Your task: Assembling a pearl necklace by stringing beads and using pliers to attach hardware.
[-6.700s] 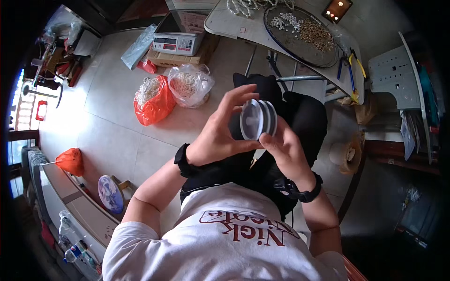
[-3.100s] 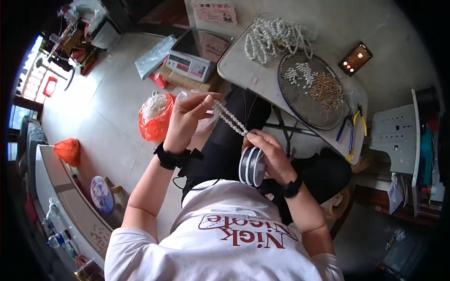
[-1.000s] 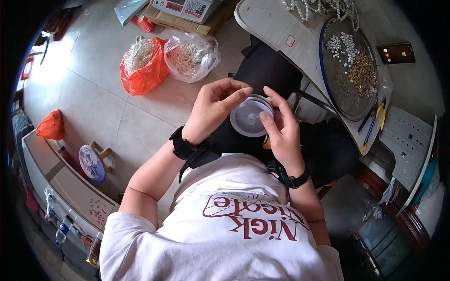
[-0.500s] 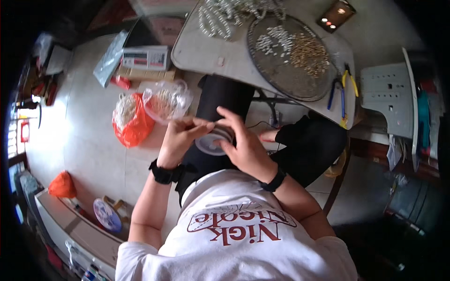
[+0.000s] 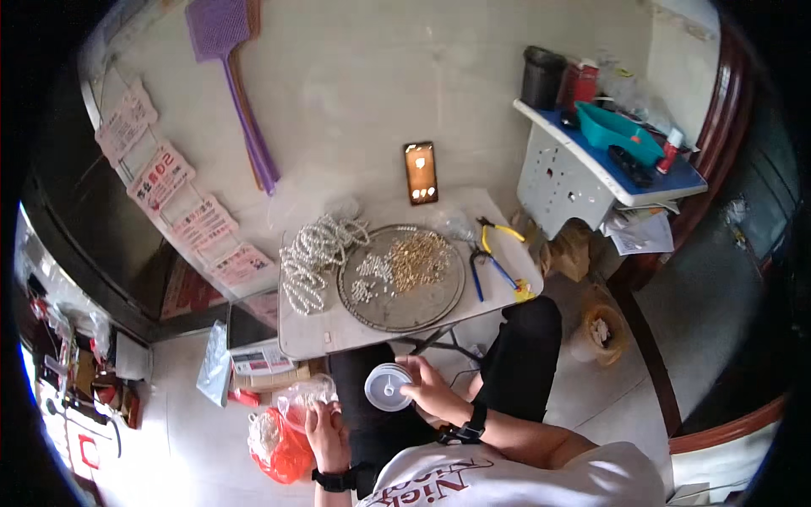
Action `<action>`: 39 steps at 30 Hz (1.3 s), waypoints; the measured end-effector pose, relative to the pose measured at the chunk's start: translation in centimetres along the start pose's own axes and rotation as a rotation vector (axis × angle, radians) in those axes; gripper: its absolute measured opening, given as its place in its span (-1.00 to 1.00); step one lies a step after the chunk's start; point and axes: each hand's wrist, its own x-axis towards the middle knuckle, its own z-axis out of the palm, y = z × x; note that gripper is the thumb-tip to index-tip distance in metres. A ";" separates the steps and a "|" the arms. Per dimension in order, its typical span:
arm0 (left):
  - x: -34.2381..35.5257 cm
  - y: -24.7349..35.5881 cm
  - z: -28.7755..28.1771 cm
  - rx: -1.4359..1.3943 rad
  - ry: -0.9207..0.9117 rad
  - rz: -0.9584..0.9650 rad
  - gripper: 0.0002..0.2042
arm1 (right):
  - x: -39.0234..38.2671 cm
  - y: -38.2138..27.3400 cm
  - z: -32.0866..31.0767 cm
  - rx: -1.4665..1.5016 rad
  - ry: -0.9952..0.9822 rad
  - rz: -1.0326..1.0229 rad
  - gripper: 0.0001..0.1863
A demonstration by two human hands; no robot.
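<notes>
My right hand (image 5: 435,393) grips a stacked pair of pale plastic spools (image 5: 389,389) over my black-trousered legs. Left of it, my left hand (image 5: 328,433) has curled fingertips pressed together; what they hold is too small to make out. Just beyond my knees, the small table (image 5: 306,335) carries a round metal tray (image 5: 405,314) with white beads (image 5: 373,269) and gold beads (image 5: 418,262). Pearl strands (image 5: 311,266) lie at the tray's left, and yellow-handled pliers (image 5: 507,230) and blue-handled pliers (image 5: 494,270) at its right.
A phone (image 5: 420,173) stands upright against the wall. A red bag (image 5: 283,465) and a clear bag (image 5: 300,389) sit on the floor beside my left leg, near a scale (image 5: 253,361). A shelf (image 5: 617,190) with a teal bin (image 5: 621,135) is at the right.
The view has swung up toward the table and wall. My left hand has parted from the spools, down and leftward, while my right hand still holds them. The pearl loop seen earlier is not visible.
</notes>
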 end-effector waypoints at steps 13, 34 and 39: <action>-5.0 2.4 10.2 0.002 -0.465 -0.005 -0.85 | -5.6 -10.1 -15.2 0.771 0.276 0.061 -0.68; -5.8 -7.0 21.6 0.463 -0.834 -0.192 -0.79 | -16.3 19.1 -39.3 1.146 1.169 0.180 -0.78; -4.9 -10.3 22.9 0.611 -0.844 -0.174 -0.80 | -17.6 27.2 -40.8 0.888 1.318 0.404 -0.81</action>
